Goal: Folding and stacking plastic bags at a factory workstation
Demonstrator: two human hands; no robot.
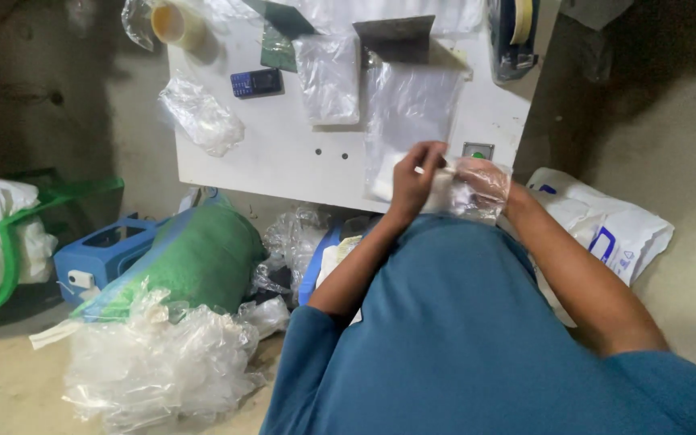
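Both hands work at the near edge of the white tabletop (283,153). The right hand (483,184) is pushed inside a small clear plastic bag (465,197), which also holds something white; its grip cannot be made out through the film. The left hand (414,179) pinches the bag's open edge and the white piece at its mouth.

Just beyond the hands a larger clear bag (408,113) lies flat, running from the near edge toward a dark folded card (396,39). Beside it rests a stack of flat bags (329,79), then a small dark phone (256,82) and a crumpled bag (201,117) near the left edge. A yellow roll (172,24) sits at the far left corner. The near left part of the tabletop is bare.

On the floor to the left lie a green sack (203,258), a blue box (102,254) and a heap of clear plastic (159,366); a white printed bag (606,229) lies to the right.
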